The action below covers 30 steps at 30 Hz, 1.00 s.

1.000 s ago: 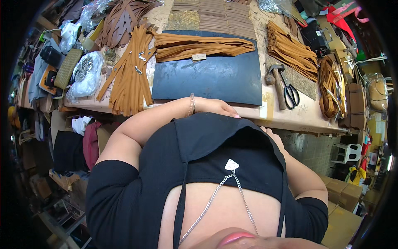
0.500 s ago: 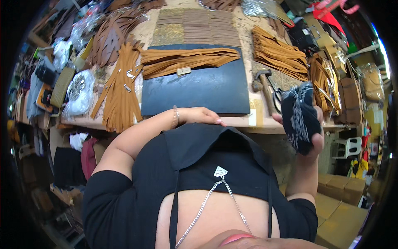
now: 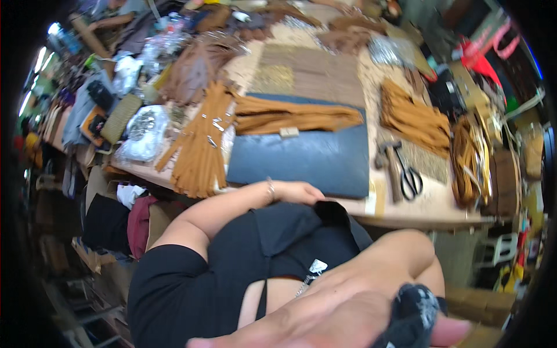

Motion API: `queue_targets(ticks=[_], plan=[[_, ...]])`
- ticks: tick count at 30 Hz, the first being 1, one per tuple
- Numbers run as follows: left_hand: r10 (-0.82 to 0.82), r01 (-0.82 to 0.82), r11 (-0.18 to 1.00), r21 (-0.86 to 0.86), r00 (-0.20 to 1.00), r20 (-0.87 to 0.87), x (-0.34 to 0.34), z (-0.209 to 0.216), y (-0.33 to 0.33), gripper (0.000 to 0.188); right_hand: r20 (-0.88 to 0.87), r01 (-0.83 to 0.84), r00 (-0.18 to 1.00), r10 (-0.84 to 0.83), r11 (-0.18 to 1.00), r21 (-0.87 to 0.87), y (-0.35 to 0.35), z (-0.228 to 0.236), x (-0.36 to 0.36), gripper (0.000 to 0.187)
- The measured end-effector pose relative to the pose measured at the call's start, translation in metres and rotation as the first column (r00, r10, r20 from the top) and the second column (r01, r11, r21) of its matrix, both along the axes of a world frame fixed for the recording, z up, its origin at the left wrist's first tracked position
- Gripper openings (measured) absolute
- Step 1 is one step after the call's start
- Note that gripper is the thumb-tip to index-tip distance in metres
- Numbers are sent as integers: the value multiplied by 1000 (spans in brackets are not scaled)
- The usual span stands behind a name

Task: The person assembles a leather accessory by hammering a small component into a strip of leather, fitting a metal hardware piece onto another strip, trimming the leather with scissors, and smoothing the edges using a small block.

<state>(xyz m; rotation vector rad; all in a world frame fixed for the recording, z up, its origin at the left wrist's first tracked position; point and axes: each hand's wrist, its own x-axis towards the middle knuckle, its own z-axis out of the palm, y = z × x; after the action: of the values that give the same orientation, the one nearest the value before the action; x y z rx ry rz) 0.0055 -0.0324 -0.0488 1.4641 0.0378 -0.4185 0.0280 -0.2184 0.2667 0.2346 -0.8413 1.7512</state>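
Observation:
My right hand (image 3: 342, 310) is raised close to the camera, large and partly blurred. It grips a bunched black cloth with a white pattern (image 3: 413, 316), partly cut off by the lower edge. My left hand (image 3: 297, 191) lies at the table's front edge with its fingers stretched out. Its fingertips reach the black apron (image 3: 278, 232) at my front. Just beyond it is a dark blue-black board (image 3: 296, 165). Across the board lies a bundle of tan leather strips (image 3: 296, 115), with a small pale block (image 3: 288, 132) against its near side.
More tan strips (image 3: 203, 139) with metal bits lie left of the board. To its right are a hammer (image 3: 394, 174), black-handled scissors (image 3: 411, 182) and strip bundles (image 3: 415, 116). Brown strips (image 3: 325, 72) cover the back. A plastic bag of metal pieces (image 3: 145, 133) sits at left.
My right hand has brought the black cloth from beside the table's right edge up close to the camera, uncovering the scissors. The view has shifted. My left hand stays by the table edge.

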Motion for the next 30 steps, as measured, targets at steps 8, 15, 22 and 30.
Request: queue_targets(ticks=[8, 15, 22, 30], plan=[[100, -104, 995, 10, 978, 183, -9, 24, -5, 28, 89, 25, 995, -35, 993, 117, 13, 6, 21, 76], [90, -91, 993, -74, 996, -10, 2, 29, 9, 33, 134, 107, 983, -128, 982, 155, 25, 1, 28, 73], [12, -21, 997, -72, 993, -116, -5, 26, 3, 38, 177, 157, 965, -193, 967, 198, 16, -4, 35, 71], [16, -17, 999, -41, 999, -41, 0, 38, 5, 39, 282, 86, 945, -164, 959, 271, 9, -12, 53, 68]])
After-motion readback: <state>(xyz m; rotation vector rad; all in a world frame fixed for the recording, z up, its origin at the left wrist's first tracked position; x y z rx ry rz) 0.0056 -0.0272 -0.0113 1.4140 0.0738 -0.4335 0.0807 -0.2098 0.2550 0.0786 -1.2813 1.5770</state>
